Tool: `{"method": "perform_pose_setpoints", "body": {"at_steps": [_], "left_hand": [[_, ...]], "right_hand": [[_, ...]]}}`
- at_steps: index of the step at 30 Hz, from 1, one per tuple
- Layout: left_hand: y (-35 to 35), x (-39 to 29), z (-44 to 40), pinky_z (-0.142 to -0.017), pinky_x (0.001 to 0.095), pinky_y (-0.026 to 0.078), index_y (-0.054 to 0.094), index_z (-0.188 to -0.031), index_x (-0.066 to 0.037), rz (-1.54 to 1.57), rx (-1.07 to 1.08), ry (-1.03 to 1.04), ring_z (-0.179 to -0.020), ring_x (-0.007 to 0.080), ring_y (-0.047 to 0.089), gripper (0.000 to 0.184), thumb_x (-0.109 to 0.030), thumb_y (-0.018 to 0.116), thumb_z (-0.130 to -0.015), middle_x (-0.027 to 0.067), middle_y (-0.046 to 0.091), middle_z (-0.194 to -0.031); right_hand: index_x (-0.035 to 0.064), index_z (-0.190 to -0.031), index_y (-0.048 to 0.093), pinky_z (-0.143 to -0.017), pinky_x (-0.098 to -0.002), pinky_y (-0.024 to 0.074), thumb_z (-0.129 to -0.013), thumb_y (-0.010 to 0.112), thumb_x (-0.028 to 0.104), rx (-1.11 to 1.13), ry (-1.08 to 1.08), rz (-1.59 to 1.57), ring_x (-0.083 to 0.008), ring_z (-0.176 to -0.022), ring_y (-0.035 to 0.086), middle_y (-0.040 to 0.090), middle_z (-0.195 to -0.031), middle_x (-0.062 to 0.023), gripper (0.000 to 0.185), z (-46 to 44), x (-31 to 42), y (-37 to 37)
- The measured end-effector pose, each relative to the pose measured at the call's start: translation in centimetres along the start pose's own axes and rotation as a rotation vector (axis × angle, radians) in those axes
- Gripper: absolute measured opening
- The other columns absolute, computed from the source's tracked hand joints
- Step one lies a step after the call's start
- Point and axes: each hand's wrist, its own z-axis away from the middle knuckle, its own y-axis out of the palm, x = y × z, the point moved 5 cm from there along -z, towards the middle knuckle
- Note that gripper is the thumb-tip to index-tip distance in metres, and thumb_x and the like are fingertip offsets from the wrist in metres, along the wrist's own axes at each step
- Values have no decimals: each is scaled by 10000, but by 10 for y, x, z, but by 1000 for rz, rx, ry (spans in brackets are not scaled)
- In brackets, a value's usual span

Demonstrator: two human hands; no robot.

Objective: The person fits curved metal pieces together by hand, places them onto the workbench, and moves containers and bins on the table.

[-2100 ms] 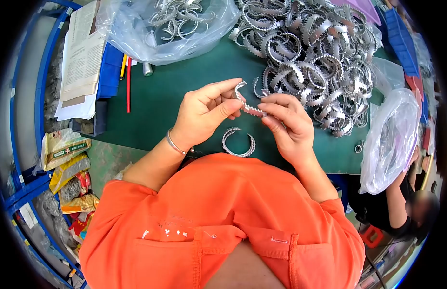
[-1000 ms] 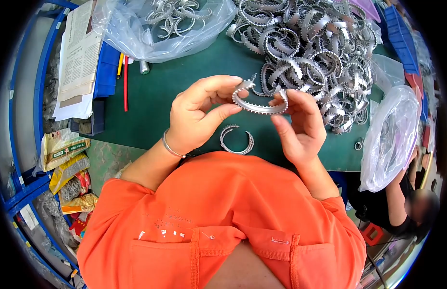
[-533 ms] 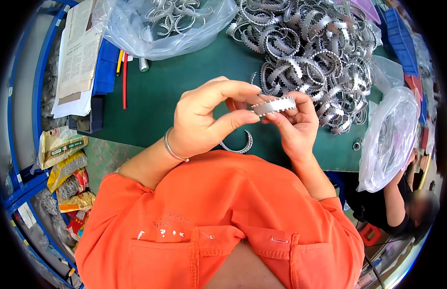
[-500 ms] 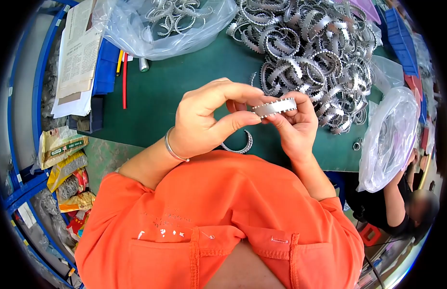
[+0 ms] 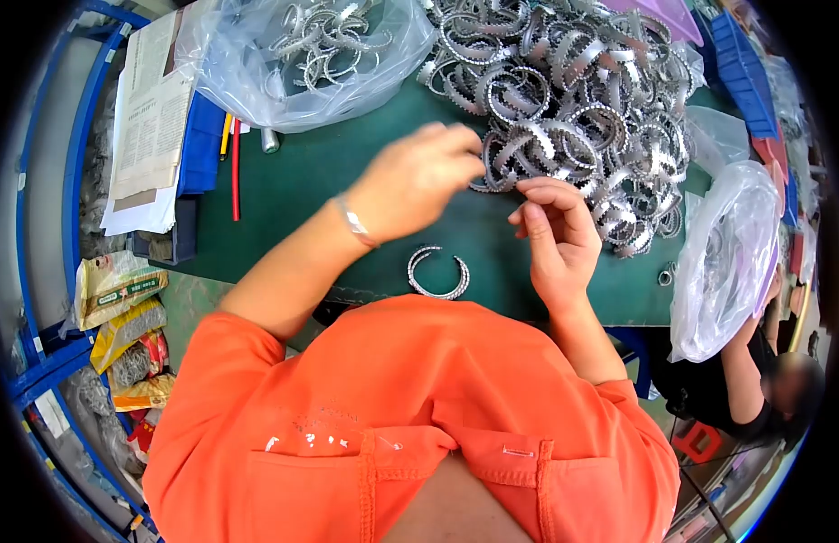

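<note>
- Blue shelving [image 5: 76,190] is standing along the far left, with printed packets [image 5: 121,290] lying beside it.
- Newspaper sheets [image 5: 152,118] are resting on white paper next to a blue bin [image 5: 202,149].
- A yellow stick [image 5: 226,136] and a red stick [image 5: 237,172] are lying just right of the bin.
- A clear plastic bag [image 5: 315,110] is holding a batch of open metal rings [image 5: 333,50] at the table's upper left.
- The left hand [image 5: 424,176], wearing a bangle [image 5: 353,221], is hovering over the green table [image 5: 347,154], blurred, fingers curling; whether it is gripping anything, I cannot tell.
- A toothed metal ring [image 5: 438,273] is lying on the table near the edge, close to the orange shirt [image 5: 419,362], its gap facing away from the wearer.
- The right hand [image 5: 559,240] is bending its fingers towards the thumb near the pile; whether anything small is pinched there, I cannot tell.
- A large pile of toothed rings [image 5: 573,118] is covering the table's upper right.
- Two or so small rings [image 5: 666,273] are lying right of the right hand.
- A second clear bag [image 5: 722,262] is hanging over the right edge, beside another person [image 5: 745,385].
</note>
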Motion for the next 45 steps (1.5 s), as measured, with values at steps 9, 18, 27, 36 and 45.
{"method": "perform_pose_setpoints", "body": {"at_steps": [9,18,27,36,45], "left_hand": [[9,1,-14,-686,316,449,576,-775,-39,280,80,66,-798,260,523,138,-42,668,-671,74,530,-864],[27,19,-3,-688,296,451,568,-771,-33,481,253,-212,-796,214,537,121,1,657,-697,75,529,-856],[10,10,-12,-707,299,459,587,-795,-29,558,139,-159,-818,212,546,121,36,629,-702,72,544,-887],[0,-2,6,-597,235,426,610,-862,-39,314,-22,-309,-674,135,490,204,-5,696,-681,74,512,-1017],[-5,-5,21,-519,196,388,616,-843,-17,432,-112,-411,-584,56,451,132,19,658,-723,39,555,-920]], "right_hand": [[-32,-916,568,-613,-207,482,-817,526,-80,17,-28,146,-111,-707,568,557,-968,-111,118,0,7,-3],[1,-898,576,-647,-278,482,-715,615,-79,131,-243,570,-246,-782,580,562,-948,-129,203,-2,13,1],[24,-921,596,-685,-336,458,-672,652,-16,230,-461,844,-262,-805,557,588,-972,-103,258,-1,19,5],[-9,-934,595,-756,-357,417,-741,650,77,-242,-433,1039,-293,-866,518,564,-934,-122,218,-44,46,-35],[-6,-840,565,-638,-340,431,-756,603,7,-193,-210,799,-279,-703,537,566,-789,-133,93,-58,52,-43]]}}
